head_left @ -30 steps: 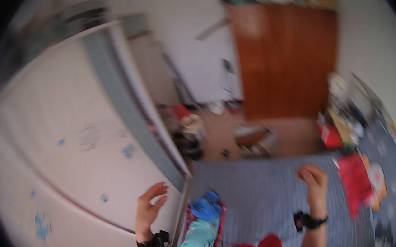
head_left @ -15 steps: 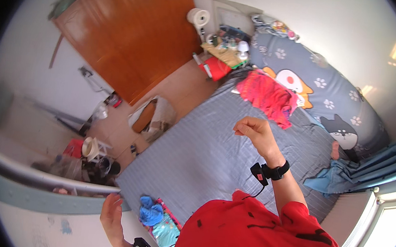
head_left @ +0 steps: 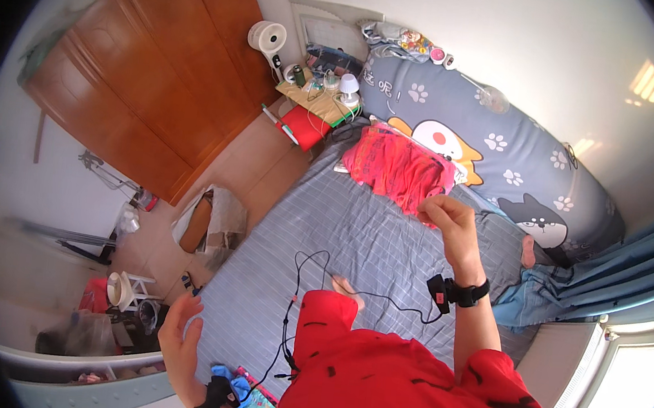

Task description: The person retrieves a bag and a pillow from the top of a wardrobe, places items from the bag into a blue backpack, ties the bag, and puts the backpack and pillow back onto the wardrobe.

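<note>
My right hand [head_left: 451, 225] hangs over the grey striped bed [head_left: 292, 236], beside a crumpled pink-red cloth [head_left: 394, 163] that lies near the headboard. Its fingers are curled in toward the thumb, and nothing shows in them. At the lower left, my left hand [head_left: 182, 339] is held out past the bed's edge, fingers stretched and thumb apart, holding nothing. Both wrists wear black straps with small black boxes; a black cable [head_left: 284, 334] runs loosely between them across my red clothing [head_left: 396, 384] and the bed.
A padded grey headboard [head_left: 497, 153] with cartoon animals stands behind the bed. Left of it are a cluttered bedside table [head_left: 317, 101], a white fan [head_left: 268, 39] and a brown wardrobe [head_left: 159, 70]. A bag [head_left: 223, 221] and a white stool [head_left: 129, 291] stand on the floor. Blue curtains [head_left: 612, 271] hang at right.
The view has shifted, so the bed and wardrobe sit further left. My right hand appears closer to the pink-red cloth. My left hand remains open. A bare foot and more cable now show.
</note>
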Available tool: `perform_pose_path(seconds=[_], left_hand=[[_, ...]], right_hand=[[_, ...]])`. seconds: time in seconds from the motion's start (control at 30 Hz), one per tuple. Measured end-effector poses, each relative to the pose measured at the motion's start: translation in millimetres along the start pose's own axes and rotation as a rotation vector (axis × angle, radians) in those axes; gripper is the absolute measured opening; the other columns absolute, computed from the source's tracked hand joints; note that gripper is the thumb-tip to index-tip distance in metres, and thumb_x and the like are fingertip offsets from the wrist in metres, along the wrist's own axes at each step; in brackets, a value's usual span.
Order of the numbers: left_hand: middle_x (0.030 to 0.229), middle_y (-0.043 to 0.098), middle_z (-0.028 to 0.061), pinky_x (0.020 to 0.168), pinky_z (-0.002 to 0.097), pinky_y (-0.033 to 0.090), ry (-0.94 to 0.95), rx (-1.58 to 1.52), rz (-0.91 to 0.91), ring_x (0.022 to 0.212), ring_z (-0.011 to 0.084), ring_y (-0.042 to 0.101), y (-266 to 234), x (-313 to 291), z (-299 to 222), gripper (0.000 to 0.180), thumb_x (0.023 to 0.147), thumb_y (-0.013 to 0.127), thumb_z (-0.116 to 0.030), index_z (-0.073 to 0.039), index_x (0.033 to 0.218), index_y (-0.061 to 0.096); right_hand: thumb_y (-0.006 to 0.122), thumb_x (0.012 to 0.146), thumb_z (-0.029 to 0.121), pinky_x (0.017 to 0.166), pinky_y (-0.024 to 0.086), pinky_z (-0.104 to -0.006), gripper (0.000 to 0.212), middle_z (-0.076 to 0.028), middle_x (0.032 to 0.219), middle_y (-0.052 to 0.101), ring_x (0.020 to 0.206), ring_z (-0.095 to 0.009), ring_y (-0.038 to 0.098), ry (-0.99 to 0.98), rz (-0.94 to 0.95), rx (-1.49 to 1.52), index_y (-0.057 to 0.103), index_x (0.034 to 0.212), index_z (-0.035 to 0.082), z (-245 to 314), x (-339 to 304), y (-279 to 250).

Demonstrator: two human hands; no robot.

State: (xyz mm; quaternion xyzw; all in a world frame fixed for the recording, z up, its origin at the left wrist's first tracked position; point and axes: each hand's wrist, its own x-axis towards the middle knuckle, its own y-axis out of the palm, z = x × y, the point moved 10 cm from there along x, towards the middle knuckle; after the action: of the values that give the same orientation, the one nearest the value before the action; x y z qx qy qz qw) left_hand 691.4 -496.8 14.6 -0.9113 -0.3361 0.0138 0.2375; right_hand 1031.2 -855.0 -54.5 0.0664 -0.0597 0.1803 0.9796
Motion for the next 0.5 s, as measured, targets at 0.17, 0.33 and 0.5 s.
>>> perform_pose_path(seconds=[0.17, 0.33, 0.5], left_hand=[[0.113, 0.062, 0.0145, 0.089, 0.0312, 0.046, -0.057, -0.099, 0.089, 0.104, 0.0215, 0.06, 59, 120, 24, 0.043, 0.082, 0.057, 0.004, 0.002, 0.125, 0.053], [0.111, 0.063, 0.0132, 0.088, 0.0307, 0.046, -0.014, -0.094, 0.105, 0.103, 0.0199, 0.061, 100, 256, 51, 0.043, 0.081, 0.058, 0.003, 0.0, 0.124, 0.054], [0.111, 0.063, 0.0126, 0.089, 0.0304, 0.046, -0.043, -0.111, 0.155, 0.102, 0.019, 0.06, 118, 367, 45, 0.044, 0.08, 0.058, 0.004, 0.0, 0.124, 0.054]], right_hand=[[0.06, 0.085, 0.003, 0.073, 0.046, -0.0231, 0.013, -0.005, 0.088, 0.064, 0.081, -0.01, 0.059, -0.062, -0.17, -0.013, 0.065, 0.096, -0.004, -10, 89, -29], [0.063, 0.082, 0.004, 0.076, 0.046, -0.0246, 0.024, -0.006, 0.094, 0.065, 0.087, -0.013, 0.06, -0.093, -0.336, -0.204, 0.063, 0.105, -0.003, -5, 208, -35], [0.066, 0.079, 0.005, 0.082, 0.049, -0.0301, 0.038, -0.011, 0.112, 0.061, 0.103, -0.019, 0.059, -0.224, -0.386, -0.38, 0.058, 0.116, -0.002, 13, 327, -18]])
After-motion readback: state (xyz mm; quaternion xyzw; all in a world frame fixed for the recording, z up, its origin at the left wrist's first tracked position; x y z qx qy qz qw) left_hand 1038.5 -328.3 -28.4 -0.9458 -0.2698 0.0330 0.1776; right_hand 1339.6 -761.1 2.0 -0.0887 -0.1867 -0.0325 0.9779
